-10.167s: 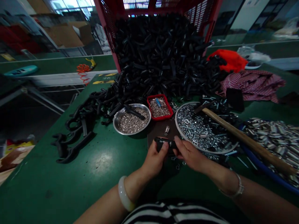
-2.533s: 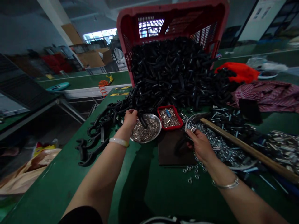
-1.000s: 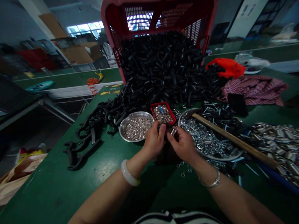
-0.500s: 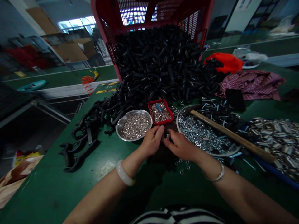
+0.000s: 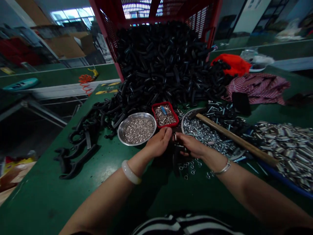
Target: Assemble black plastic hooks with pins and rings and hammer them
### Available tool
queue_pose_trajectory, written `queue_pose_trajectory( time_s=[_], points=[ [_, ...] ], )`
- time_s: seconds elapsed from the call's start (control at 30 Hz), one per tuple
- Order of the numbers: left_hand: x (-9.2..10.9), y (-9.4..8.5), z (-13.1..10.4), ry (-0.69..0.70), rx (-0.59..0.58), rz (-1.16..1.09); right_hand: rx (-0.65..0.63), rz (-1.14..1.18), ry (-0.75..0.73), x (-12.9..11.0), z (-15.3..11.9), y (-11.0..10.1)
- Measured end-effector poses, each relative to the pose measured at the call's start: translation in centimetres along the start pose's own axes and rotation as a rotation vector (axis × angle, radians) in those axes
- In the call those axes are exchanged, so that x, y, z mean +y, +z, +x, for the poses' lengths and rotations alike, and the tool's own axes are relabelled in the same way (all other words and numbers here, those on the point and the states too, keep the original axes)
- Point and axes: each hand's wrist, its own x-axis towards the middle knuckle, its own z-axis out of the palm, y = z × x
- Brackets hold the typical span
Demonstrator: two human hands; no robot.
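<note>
My left hand (image 5: 159,143) is closed, thumb uppermost, at a dark black part (image 5: 176,161) that hangs between my hands; its fingertips are hidden. My right hand (image 5: 193,145) faces it from the right, fingers bent, with a small metal coil spring (image 5: 175,137) at its fingertips against the black part. Just beyond my hands stands a red tray (image 5: 176,121) of small metal pins with a blue-handled tool (image 5: 163,110) on top. A steel bowl (image 5: 120,133) full of small metal pieces is left of them.
A wooden-handled hammer (image 5: 234,138) lies across a round pan (image 5: 183,121) of metal hardware. Loose nuts (image 5: 192,171) lie near my right hand. Black parts spill from a red crate (image 5: 107,40). Metal cylinders (image 5: 288,147) are heaped at right, near a checkered cloth (image 5: 259,88).
My right hand has turned and its fingers have shifted around the spring and black part. More of the black part shows below my hands. The whole view has shifted slightly.
</note>
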Motion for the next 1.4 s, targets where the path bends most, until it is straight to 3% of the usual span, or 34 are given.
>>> queue_pose_trajectory(
  time_s=[0.1, 0.2, 0.33, 0.43, 0.53, 0.6, 0.67, 0.8, 0.93, 1.07, 1.13, 1.27, 1.4],
  points=[
    [0.9, 0.1, -0.9, 0.045, 0.051, 0.282, 0.076, 0.207, -0.085, 0.5, 0.2, 0.4],
    [1.2, 1.7, -1.5, 0.008, 0.177, 0.449, 0.071, 0.337, -0.114, 1.0, 0.1, 1.4],
    [0.7, 3.0, -1.4, 0.011, 0.233, 0.540, 0.075, 0.303, -0.135, 1.1, -0.4, 1.1],
    [0.3, 2.3, -0.8, 0.057, 0.163, 0.538, 0.105, -0.196, -0.161, -0.1, -0.2, -1.1],
    [0.1, 1.7, -0.3, 0.116, 0.093, 0.564, 0.389, -0.884, -0.396, -2.9, 1.2, -3.1],
    [-0.1, 1.9, 0.2, 0.129, 0.052, 0.613, 0.479, -1.195, -0.542, -5.0, 2.9, -3.2],
    [-0.3, 2.2, 0.5, 0.110, 0.024, 0.661, 0.400, -1.427, -0.556, -6.6, 4.9, -2.3],
    [-0.9, 2.5, 0.5, 0.110, -0.001, 0.706, 0.246, -1.702, -0.409, -8.1, 8.9, 0.3],
    [-1.0, 0.4, 0.5, 0.161, 0.015, 0.654, 0.215, -1.716, -0.351, -8.2, 11.4, 1.2],
    [-1.0, -3.0, 3.4, -0.034, 0.167, 0.714, 0.246, -1.670, -0.386, -8.0, 11.9, 0.4],
    [-1.2, -4.0, 5.8, -0.105, 0.103, 0.807, 0.251, -1.637, -0.420, -7.8, 11.7, -0.4],
    [-1.4, -4.0, 10.1, -0.162, -0.005, 0.903, 0.247, -1.583, -0.467, -7.3, 11.4, -1.6],
    [-1.5, -3.3, 11.3, -0.192, -0.012, 0.890, 0.264, -1.541, -0.491, -6.5, 11.4, -1.9]
  ],
)
